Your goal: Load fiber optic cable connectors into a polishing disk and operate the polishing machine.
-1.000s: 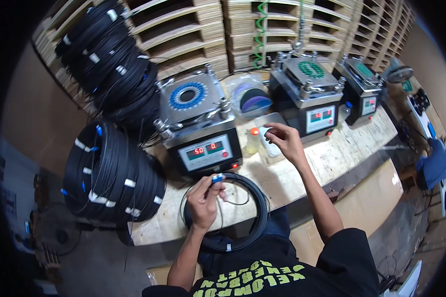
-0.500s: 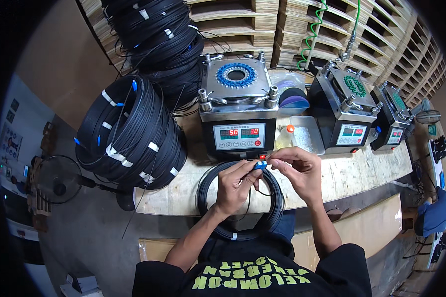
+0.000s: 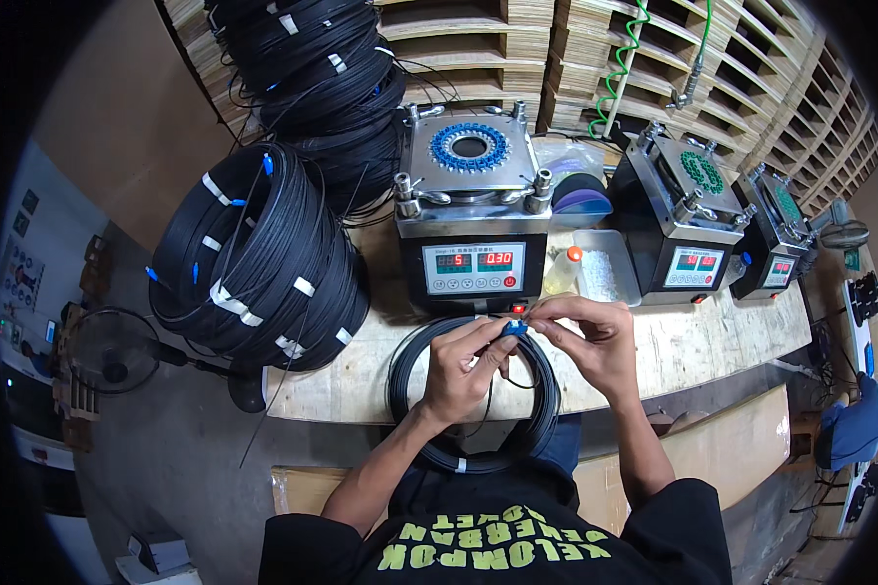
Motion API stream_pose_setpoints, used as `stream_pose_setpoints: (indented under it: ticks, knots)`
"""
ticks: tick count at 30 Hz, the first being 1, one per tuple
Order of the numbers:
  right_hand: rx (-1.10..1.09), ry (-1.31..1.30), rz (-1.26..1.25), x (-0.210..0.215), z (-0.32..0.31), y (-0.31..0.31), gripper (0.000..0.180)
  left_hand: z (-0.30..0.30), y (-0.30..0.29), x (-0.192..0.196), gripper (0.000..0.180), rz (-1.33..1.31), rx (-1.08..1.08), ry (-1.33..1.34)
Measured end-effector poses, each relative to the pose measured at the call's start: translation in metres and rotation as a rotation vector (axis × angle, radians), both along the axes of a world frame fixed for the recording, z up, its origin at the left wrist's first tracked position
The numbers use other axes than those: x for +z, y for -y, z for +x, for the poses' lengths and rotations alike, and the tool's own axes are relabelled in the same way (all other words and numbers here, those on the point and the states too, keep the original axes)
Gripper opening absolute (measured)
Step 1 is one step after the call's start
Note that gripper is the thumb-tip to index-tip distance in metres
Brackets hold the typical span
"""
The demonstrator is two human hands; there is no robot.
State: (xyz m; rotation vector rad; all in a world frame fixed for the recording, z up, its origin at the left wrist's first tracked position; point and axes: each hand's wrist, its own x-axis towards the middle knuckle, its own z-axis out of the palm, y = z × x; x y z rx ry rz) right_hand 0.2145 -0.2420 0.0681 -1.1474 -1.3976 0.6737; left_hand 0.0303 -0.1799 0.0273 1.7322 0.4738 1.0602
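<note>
Over the table's front edge, my left hand (image 3: 460, 372) is closed in a pinch on a small blue fibre-optic connector (image 3: 515, 330). My right hand (image 3: 595, 336) is closed too, its thumb and index finger meeting at the connector's far right end. Whatever lies between those right fingertips is too small to make out. Below both hands a coil of black cable (image 3: 400, 375) rests partly on the table and partly over its front edge, bound with a white band. A thin black cable runs down from near the connector into this coil.
Behind my hands stands a polishing machine (image 3: 470, 249) with a ring of blue connectors on top. Two similar machines with green connectors (image 3: 700, 174) are farther right. A bottle with an orange cap (image 3: 563, 271) and a clear tray (image 3: 607, 268) sit between. Cable coils (image 3: 263, 263) are stacked left.
The right fingertips have shifted slightly at the connector's end, and the connector has turned a little in my left hand. The near machine's display reads differently. The view has shifted slightly.
</note>
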Motion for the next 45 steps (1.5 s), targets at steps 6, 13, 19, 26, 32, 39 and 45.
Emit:
stream_pose_setpoints:
  ticks: [6,13,19,26,32,39,45]
  knots:
    - [0.039,0.015,0.006,0.002,0.003,0.0,0.013,-0.001,0.0,-0.001,0.024,-0.012,-0.03,0.012]
    - [0.06,0.002,-0.015,-0.001,0.004,-0.001,0.015,-0.003,-0.001,0.0,0.024,-0.047,-0.046,0.014]
    - [0.11,-0.094,-0.009,-0.01,0.007,0.0,0.018,-0.003,-0.001,0.001,0.024,-0.055,-0.055,0.0]
    - [0.02,0.111,0.042,-0.008,0.0,0.003,0.025,-0.004,-0.004,0.003,0.021,-0.061,0.013,-0.017]
    - [-0.309,0.35,0.024,-0.043,0.044,-0.011,0.024,-0.011,-0.008,-0.002,0.019,-0.133,-0.012,-0.014]
    - [-0.437,0.514,-0.348,-0.143,0.169,-0.053,0.022,-0.012,-0.009,-0.001,0.019,-0.178,-0.015,0.003]
    - [-0.444,0.824,-0.503,-0.19,0.189,-0.058,0.019,-0.012,-0.008,-0.007,0.021,-0.189,-0.034,-0.004]
